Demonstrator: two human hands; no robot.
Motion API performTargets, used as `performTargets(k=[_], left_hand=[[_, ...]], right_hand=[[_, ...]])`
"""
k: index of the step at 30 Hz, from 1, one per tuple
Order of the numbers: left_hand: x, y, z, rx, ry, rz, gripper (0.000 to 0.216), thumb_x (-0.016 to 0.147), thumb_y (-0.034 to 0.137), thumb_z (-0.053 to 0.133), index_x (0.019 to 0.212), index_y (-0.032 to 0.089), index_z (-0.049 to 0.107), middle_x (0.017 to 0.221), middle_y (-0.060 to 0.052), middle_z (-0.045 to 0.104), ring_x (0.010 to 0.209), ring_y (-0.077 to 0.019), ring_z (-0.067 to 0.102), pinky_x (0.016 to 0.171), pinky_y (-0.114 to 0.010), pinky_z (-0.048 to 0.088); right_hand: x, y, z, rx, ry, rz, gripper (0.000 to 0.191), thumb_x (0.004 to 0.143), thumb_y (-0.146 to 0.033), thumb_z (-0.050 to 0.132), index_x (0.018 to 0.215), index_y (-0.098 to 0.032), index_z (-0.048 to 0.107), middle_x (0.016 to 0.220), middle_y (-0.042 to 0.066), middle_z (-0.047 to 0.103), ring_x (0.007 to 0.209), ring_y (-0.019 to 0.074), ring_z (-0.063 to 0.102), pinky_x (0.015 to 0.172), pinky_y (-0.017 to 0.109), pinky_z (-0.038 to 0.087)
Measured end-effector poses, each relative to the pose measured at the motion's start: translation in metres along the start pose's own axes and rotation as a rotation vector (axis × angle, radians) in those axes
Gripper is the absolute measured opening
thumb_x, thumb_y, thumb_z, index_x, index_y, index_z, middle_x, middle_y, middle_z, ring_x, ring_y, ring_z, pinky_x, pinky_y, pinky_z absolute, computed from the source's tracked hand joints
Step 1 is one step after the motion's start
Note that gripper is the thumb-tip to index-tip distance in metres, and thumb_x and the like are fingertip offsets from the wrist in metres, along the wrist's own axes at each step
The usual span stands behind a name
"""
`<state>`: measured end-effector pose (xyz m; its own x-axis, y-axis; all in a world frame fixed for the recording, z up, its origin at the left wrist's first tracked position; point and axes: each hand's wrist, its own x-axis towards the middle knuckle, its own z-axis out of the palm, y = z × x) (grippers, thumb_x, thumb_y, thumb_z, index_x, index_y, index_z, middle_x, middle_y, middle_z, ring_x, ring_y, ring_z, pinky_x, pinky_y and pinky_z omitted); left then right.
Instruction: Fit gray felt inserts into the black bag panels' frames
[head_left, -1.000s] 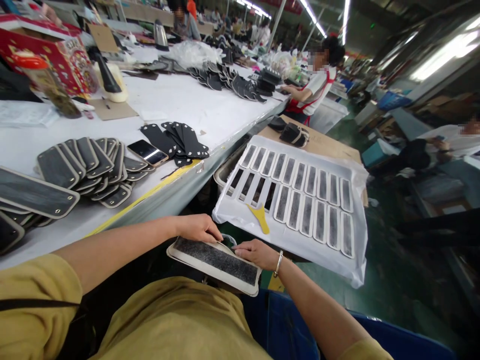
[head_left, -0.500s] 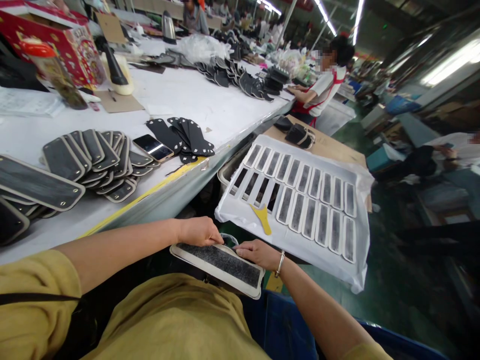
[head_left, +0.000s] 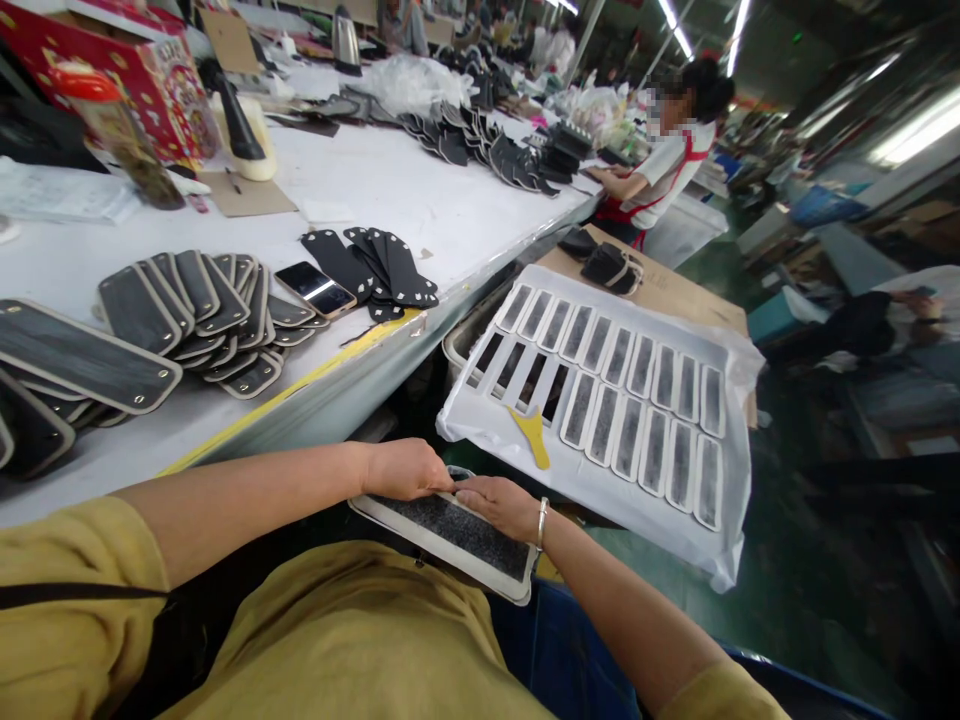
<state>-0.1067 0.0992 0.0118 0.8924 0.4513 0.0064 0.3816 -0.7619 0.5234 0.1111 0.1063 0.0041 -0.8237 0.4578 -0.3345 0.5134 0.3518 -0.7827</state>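
Note:
A long dark grey panel with a pale border (head_left: 472, 545) lies in front of my belly, tilted, its right end lower. My left hand (head_left: 409, 470) is closed at the panel's far edge, its fingertips pinching there. Against it, my right hand (head_left: 499, 505) is closed too, with its thumb and fingers on the same edge and part of the dark face covered. A small curved greyish strip (head_left: 459, 471) shows just beyond the fingertips. Exactly what the fingertips pinch is hidden.
Right of my hands, a white-covered tray (head_left: 480, 425) bears rows of similar panels and a yellow Y-shaped tool (head_left: 531, 437). On the white table (head_left: 360, 370) are stacked pale-edged pieces (head_left: 150, 305), a phone (head_left: 315, 289) and black pieces (head_left: 386, 262). A co-worker (head_left: 667, 160) stands beyond.
My right hand has slid left along the panel's far edge and now meets my left hand. The curved strip between them shows less. The view has shifted slightly.

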Motion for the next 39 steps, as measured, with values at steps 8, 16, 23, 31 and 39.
performTargets(k=[8, 16, 23, 31, 39], left_hand=[[-0.028, -0.031, -0.014, -0.408, 0.071, -0.152, 0.025, 0.085, 0.018, 0.055, 0.105, 0.019, 0.069, 0.103, -0.004, 0.071, 0.092, -0.0142, 0.067, 0.082, -0.015, 0.045], [-0.035, -0.032, -0.009, -0.286, 0.090, -0.060, 0.025, 0.084, 0.014, 0.055, 0.103, 0.018, 0.070, 0.101, -0.005, 0.071, 0.092, -0.0163, 0.067, 0.083, -0.017, 0.045], [-0.038, -0.032, -0.007, -0.268, 0.116, -0.049, 0.026, 0.086, 0.015, 0.050, 0.104, 0.018, 0.069, 0.101, -0.006, 0.071, 0.092, -0.0171, 0.066, 0.082, -0.018, 0.046], [-0.040, -0.030, -0.009, -0.331, 0.134, -0.005, 0.026, 0.084, 0.012, 0.049, 0.095, 0.024, 0.068, 0.096, -0.001, 0.072, 0.089, -0.0158, 0.065, 0.082, -0.018, 0.045], [-0.038, -0.030, -0.007, -0.209, 0.108, 0.008, 0.023, 0.082, 0.009, 0.047, 0.083, 0.023, 0.065, 0.083, -0.002, 0.070, 0.080, -0.0166, 0.064, 0.073, -0.020, 0.044]], right_hand=[[0.003, 0.003, -0.005, 0.092, -0.009, 0.049, 0.055, 0.091, -0.054, 0.033, 0.122, -0.016, 0.058, 0.117, 0.009, 0.061, 0.108, 0.0223, 0.056, 0.098, 0.036, 0.039], [0.008, 0.001, -0.010, 0.151, -0.085, 0.012, 0.054, 0.092, -0.053, 0.031, 0.122, -0.017, 0.057, 0.118, 0.008, 0.061, 0.107, 0.0208, 0.056, 0.096, 0.035, 0.040], [0.011, -0.005, -0.012, 0.106, -0.099, 0.069, 0.054, 0.091, -0.054, 0.033, 0.123, -0.017, 0.056, 0.121, 0.010, 0.059, 0.110, 0.0220, 0.054, 0.099, 0.037, 0.039], [0.021, -0.002, -0.004, 0.092, -0.050, 0.057, 0.054, 0.092, -0.053, 0.033, 0.127, -0.018, 0.053, 0.125, 0.008, 0.057, 0.115, 0.0201, 0.052, 0.103, 0.036, 0.036], [0.023, -0.009, -0.005, -0.030, -0.045, 0.014, 0.052, 0.093, -0.049, 0.030, 0.126, -0.015, 0.054, 0.121, 0.010, 0.058, 0.113, 0.0205, 0.052, 0.102, 0.035, 0.037]])
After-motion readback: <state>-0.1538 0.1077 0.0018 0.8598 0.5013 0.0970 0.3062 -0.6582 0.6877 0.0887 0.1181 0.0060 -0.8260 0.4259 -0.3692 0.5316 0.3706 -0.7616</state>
